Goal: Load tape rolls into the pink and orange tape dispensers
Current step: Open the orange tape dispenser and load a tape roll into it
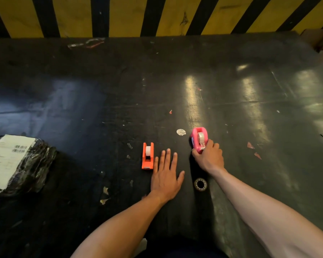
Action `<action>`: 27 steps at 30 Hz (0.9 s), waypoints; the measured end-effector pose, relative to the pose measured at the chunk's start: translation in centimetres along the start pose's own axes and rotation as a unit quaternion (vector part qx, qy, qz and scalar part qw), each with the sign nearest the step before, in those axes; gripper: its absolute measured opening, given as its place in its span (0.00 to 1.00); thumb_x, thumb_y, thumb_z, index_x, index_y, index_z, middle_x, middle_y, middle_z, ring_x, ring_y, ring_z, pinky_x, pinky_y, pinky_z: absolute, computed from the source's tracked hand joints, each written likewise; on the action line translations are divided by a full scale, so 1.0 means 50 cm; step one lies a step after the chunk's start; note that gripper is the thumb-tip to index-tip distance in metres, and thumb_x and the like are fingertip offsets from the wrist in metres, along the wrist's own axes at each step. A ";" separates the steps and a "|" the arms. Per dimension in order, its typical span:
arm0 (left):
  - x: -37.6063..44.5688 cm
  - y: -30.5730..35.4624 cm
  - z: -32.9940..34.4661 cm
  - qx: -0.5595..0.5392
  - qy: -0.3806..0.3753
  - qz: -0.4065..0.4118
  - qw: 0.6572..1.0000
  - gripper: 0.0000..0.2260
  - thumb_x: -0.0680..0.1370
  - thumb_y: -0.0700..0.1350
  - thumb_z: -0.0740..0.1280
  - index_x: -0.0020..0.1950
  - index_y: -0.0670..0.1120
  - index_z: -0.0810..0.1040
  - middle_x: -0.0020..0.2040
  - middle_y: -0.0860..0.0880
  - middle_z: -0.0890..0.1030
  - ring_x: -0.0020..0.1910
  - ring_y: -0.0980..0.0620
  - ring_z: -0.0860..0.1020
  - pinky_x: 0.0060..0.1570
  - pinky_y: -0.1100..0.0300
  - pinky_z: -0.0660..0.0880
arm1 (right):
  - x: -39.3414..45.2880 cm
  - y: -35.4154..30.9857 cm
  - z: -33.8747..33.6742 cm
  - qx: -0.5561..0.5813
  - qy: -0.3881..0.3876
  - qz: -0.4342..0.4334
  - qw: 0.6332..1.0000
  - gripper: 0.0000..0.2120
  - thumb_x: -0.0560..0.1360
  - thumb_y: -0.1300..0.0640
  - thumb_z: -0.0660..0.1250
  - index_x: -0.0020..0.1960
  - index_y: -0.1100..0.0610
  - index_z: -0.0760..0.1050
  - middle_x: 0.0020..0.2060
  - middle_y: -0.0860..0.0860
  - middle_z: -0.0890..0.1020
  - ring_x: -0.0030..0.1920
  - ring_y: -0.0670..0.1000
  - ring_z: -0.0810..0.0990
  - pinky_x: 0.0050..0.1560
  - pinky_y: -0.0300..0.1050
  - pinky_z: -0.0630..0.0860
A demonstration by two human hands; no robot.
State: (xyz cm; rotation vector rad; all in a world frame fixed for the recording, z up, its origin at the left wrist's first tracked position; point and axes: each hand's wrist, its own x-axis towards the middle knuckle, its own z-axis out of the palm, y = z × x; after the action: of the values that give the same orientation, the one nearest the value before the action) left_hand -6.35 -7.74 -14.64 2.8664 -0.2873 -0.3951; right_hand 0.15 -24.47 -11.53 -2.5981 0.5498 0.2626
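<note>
While the left hand is laid flat and open on the dark surface, just beside the orange tape dispenser, the near end of the pink tape dispenser is clasped in the grip of the right hand. 1 tape roll is seated in each of the 2 dispensers. A wrapped parcel is located well apart at the left.

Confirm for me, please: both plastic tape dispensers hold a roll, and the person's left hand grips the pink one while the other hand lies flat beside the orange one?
Not quite: the head view shows the right hand gripping the pink plastic tape dispenser; the left hand lies flat beside the orange plastic tape dispenser. Both do hold a roll.
</note>
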 end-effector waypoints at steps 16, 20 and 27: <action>0.008 -0.108 -0.155 -0.275 0.200 -0.164 0.926 0.18 0.80 0.41 0.65 0.71 0.48 0.72 0.67 0.45 0.72 0.65 0.47 0.72 0.62 0.56 0.72 | -0.102 -0.124 0.034 0.068 0.093 -0.253 0.961 0.18 0.75 0.56 0.68 0.65 0.55 0.75 0.57 0.55 0.77 0.59 0.56 0.75 0.61 0.52 0.72; 0.001 -0.142 -0.140 -0.362 0.110 -0.251 0.891 0.19 0.82 0.42 0.63 0.74 0.47 0.71 0.69 0.45 0.74 0.66 0.47 0.75 0.66 0.53 0.72 | -0.124 -0.173 0.065 0.145 -0.093 -0.227 0.958 0.21 0.80 0.55 0.62 0.72 0.55 0.68 0.68 0.54 0.74 0.68 0.54 0.71 0.69 0.49 0.67; -0.017 -0.144 -0.136 -0.525 0.046 -0.279 0.803 0.10 0.82 0.47 0.64 0.63 0.51 0.78 0.57 0.48 0.82 0.53 0.51 0.83 0.57 0.47 0.82 | -0.134 -0.204 0.107 0.326 -0.212 -0.074 0.918 0.18 0.81 0.51 0.61 0.69 0.51 0.70 0.64 0.53 0.78 0.60 0.51 0.79 0.63 0.54 0.78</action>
State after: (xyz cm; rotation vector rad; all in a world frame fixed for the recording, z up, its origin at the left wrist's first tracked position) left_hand -4.05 0.69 -9.92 1.7776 0.6343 -0.3447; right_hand -2.03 -11.39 -10.24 -1.8451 0.2242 0.4814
